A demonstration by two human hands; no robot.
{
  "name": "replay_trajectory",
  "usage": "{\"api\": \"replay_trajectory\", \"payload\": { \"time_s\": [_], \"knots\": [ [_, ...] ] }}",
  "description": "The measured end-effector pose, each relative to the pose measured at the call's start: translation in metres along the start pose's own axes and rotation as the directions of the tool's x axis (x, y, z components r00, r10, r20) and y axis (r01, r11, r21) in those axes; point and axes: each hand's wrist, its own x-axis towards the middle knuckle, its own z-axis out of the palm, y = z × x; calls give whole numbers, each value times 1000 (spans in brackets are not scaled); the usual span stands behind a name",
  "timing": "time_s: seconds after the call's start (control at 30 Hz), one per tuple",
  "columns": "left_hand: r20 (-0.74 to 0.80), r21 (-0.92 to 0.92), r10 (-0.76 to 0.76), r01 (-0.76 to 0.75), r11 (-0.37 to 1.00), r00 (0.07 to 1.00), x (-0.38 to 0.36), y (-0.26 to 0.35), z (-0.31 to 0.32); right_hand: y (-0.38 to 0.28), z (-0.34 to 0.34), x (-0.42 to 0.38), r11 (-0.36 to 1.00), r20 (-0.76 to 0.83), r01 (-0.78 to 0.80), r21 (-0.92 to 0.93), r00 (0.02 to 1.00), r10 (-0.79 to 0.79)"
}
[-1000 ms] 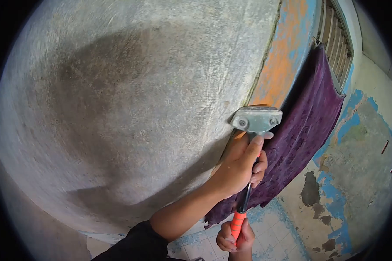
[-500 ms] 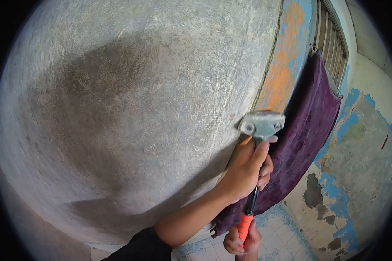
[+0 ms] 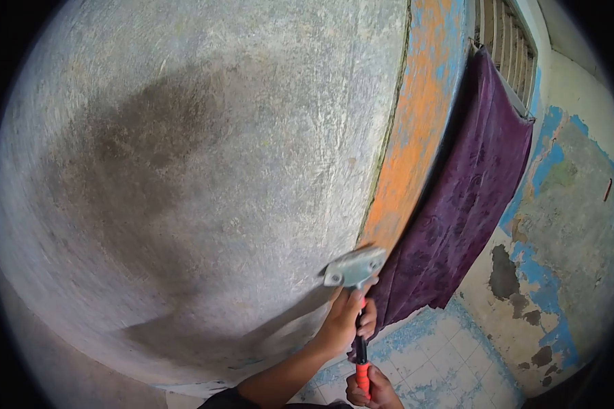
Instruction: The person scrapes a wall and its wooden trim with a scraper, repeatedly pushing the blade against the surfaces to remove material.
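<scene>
While a scuffed grey wall (image 3: 252, 136) spreads left of the orange-and-blue painted strip (image 3: 413, 129), a purple curtain (image 3: 464, 184) hangs right of it. At the strip's lower end sits a dusty metal-headed scraper (image 3: 353, 269); the left hand (image 3: 340, 328) clasps its black shaft (image 3: 361, 352), the right hand (image 3: 381, 391) its red-orange grip (image 3: 363, 379).

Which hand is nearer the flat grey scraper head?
The left hand, gripping just below the flat grey scraper head; the right hand holds the red-orange lower grip.
</scene>
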Motion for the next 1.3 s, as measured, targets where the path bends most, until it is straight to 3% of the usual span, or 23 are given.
{"api": "replay_trajectory", "payload": {
  "time_s": [0.07,0.2,0.33,0.37,0.47,0.63,0.7,0.87,1.0,1.1,1.2,1.3],
  "knots": [
    [-105,-30,-42,39,999,994,-25,-22,-16,10,-4,-9,998,-117,-60,-24,992,57],
    [-173,17,-70,74,997,982,-62,-54,-57,29,-62,0,972,92,-196,-130,974,209],
    [-242,116,-12,41,992,970,-90,-97,-97,60,-112,19,927,-91,-223,-303,975,205],
    [-357,110,6,36,993,934,-93,-107,-96,68,-123,24,911,-124,-225,-346,973,193],
    [-478,135,25,45,990,878,-98,-133,-107,79,-137,31,862,-165,-235,-450,970,179],
    [-478,251,163,-43,967,863,-75,-102,-75,44,-116,38,868,-80,-261,-423,965,252],
    [-467,256,204,-90,963,860,-59,-81,-57,22,-96,41,885,18,-198,-422,974,227],
    [-437,274,156,-34,961,886,-40,-52,-35,-1,-85,47,900,166,-113,-421,966,199],
    [-526,202,136,-32,979,840,-51,-76,-44,12,-103,45,876,112,-218,-430,950,291],
    [-610,114,166,-121,986,775,-62,-87,-44,13,-109,40,844,87,-248,-475,941,326],
    [-587,240,312,-208,948,747,-48,-69,-31,-5,-103,46,835,139,-128,-535,962,237],
    [-569,258,338,-228,939,749,-25,-49,-12,-42,-81,58,836,217,-44,-547,957,193]
  ]
}}
